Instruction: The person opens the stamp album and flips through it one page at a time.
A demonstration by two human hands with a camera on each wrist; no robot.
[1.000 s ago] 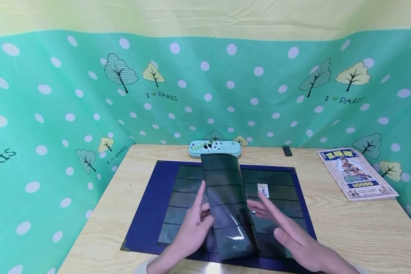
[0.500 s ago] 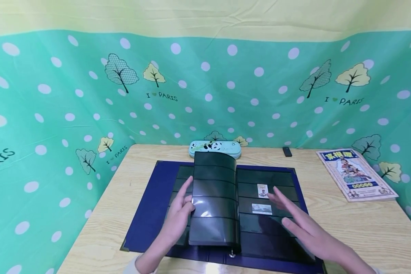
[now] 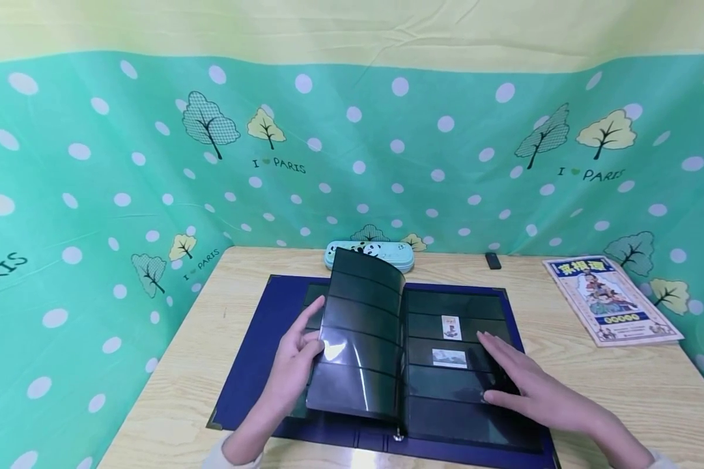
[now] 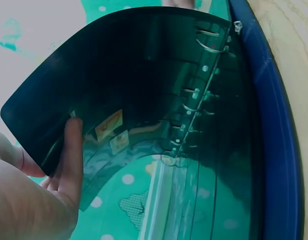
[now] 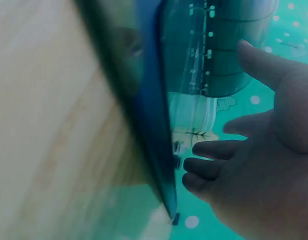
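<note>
A stamp album [image 3: 243, 371] with a dark blue cover lies spread on the table. My left hand [image 3: 290, 365] pinches the outer edge of a black pocket page [image 3: 360, 326], which stands raised and bowed over the left half. In the left wrist view, metal rings [image 4: 191, 107] run along the spine, and two small stamps [image 4: 109, 125] show on the page's other face. On the right-hand page, an upright stamp [image 3: 451, 327] sits above a wider grey stamp [image 3: 449, 357]. My right hand [image 3: 539, 391], fingers extended, is at that page's right side; the right wrist view shows it holding nothing.
Behind the album stands a light blue panda pencil case [image 3: 401, 254], partly covered by the raised page. A small black object [image 3: 492, 260] lies at the table's back edge. A printed booklet [image 3: 612, 299] rests at right. A green dotted curtain [image 3: 352, 150] surrounds the wooden table [image 3: 170, 391].
The raised page has swung leftward with my left hand, uncovering both stamps on the right-hand page. My right hand has moved right, away from the turned page.
</note>
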